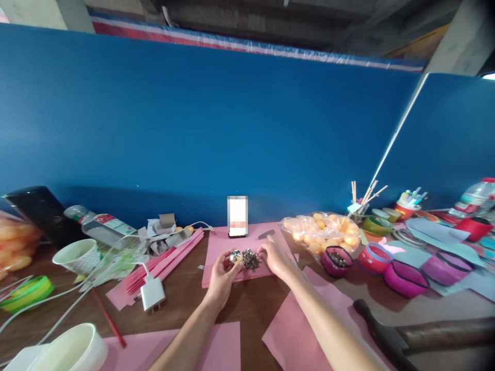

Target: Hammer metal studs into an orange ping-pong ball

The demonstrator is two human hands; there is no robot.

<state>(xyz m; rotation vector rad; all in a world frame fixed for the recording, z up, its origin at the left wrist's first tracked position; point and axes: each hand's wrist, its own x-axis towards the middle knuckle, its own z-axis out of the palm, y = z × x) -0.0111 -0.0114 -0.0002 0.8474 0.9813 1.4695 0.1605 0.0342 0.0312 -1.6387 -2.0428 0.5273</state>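
I face a smooth, blue partition wall across the far side of a dark brown table. At right a pale, narrow strip edges it. Beyond I see a grey concrete pillar far left and a dim, grey ceiling.

The round piece is silver and yellow, the spiky cluster grey, the partition blue.
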